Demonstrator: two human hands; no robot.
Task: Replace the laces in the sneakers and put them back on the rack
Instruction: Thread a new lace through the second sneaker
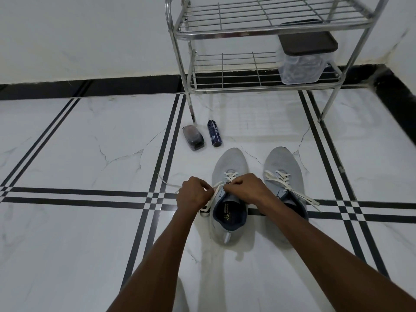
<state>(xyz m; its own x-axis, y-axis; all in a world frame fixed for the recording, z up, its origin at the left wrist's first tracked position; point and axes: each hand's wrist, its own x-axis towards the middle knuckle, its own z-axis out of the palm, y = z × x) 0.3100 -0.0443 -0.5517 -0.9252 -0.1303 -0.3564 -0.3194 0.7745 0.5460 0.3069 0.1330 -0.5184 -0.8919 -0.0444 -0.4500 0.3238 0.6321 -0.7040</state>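
Both sneakers stand side by side on the tiled floor (67, 143), toes pointing away from the person. Work is centred on the left sneaker (228, 199), nearest the hands. Its white lace (230, 176) crosses the lower eyelets, with loose ends trailing off to the left; lacing here appears partly done, not tied.

The left hand (193, 194) is curled, pinching a lace end beside the shoe's collar. The right hand (244, 188) is likewise curled over the tongue area; it seems to grip the other strand, though its knuckles hide the actual contact.

The right sneaker (283, 176) carries a white lace through its eyelets, ends lying loose across the right side. Judged threaded but untied.

Beyond the toes, a dark spray can (214, 136) and a small clear-wrapped object (193, 137) lie on the floor. Farthest, the metal rack (258, 32) holds only a lidded container (301, 61); neither shoe has been returned.
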